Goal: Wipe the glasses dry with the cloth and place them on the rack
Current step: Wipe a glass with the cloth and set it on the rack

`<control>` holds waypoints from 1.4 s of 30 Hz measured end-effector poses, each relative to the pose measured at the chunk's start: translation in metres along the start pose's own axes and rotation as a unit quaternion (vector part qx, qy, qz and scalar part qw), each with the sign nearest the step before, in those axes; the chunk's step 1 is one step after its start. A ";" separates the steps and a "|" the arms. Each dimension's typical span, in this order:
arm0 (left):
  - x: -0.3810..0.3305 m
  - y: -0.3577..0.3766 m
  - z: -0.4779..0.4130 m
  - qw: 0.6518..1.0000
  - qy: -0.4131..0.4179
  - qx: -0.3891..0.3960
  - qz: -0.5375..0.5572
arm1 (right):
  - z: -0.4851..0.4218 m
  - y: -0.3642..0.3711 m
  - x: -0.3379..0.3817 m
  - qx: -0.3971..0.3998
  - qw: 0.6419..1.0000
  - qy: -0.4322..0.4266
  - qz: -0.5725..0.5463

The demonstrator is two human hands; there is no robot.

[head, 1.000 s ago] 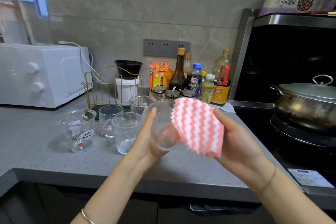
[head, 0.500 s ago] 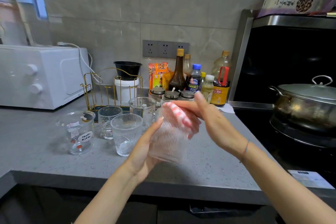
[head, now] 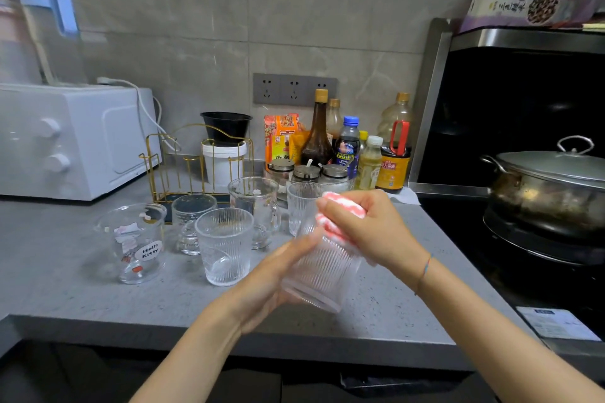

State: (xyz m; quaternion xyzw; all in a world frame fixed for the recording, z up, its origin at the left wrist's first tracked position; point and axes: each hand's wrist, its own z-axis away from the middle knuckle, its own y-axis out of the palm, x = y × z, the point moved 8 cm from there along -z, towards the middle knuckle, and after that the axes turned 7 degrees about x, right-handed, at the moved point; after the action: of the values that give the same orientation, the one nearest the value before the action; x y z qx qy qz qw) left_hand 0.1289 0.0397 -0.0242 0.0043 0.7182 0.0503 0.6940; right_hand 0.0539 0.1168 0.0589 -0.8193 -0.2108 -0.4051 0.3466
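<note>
Head view, centre frame: my left hand (head: 275, 275) wraps round the wall of a ribbed glass (head: 322, 278), holding it tilted with its base toward me so the mouth is open to my right hand (head: 366, 229). That hand grips the bunched pink-and-white cloth (head: 340, 206) and presses it in at the rim. Left of centre, five more glasses (head: 224, 249) wait on the desk (head: 82, 298) before the gold rack (head: 196, 167), which appears bare.
</note>
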 end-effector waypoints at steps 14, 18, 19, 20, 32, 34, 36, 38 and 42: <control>-0.011 -0.004 0.002 0.999 0.035 -0.013 0.021 | -0.003 0.001 0.003 -0.014 0.995 -0.036 -0.090; -0.006 0.017 0.005 0.958 0.003 0.115 0.264 | 0.001 -0.007 0.006 -0.024 0.988 -0.052 -0.144; -0.007 0.021 0.006 0.951 0.000 0.135 0.279 | 0.000 -0.008 0.004 -0.035 0.987 -0.053 -0.149; -0.008 0.022 0.006 0.949 -0.003 0.145 0.279 | 0.000 -0.009 0.004 -0.042 0.986 -0.047 -0.155; -0.040 -0.005 0.003 0.980 0.050 -0.033 -0.188 | -0.006 -0.013 0.019 -0.082 0.993 -0.054 -0.059; -0.038 -0.005 0.005 0.988 0.058 -0.018 -0.144 | -0.007 -0.009 0.021 -0.060 0.995 -0.060 -0.053; -0.034 -0.004 0.008 0.997 0.053 0.013 -0.061 | -0.006 -0.007 0.025 -0.041 0.995 -0.058 -0.063; -0.031 0.002 0.009 0.995 0.045 0.064 0.068 | -0.005 -0.007 0.029 -0.021 0.995 -0.061 -0.083; -0.031 0.023 0.011 0.926 0.024 0.183 0.330 | -0.001 -0.012 0.029 -0.055 0.985 -0.085 -0.139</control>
State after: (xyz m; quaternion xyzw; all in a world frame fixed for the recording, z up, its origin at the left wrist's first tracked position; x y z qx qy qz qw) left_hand 0.1398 0.0607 0.0078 0.3670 0.6891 0.1443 0.6079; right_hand 0.0628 0.1256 0.0873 -0.8311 -0.3290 -0.3894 0.2223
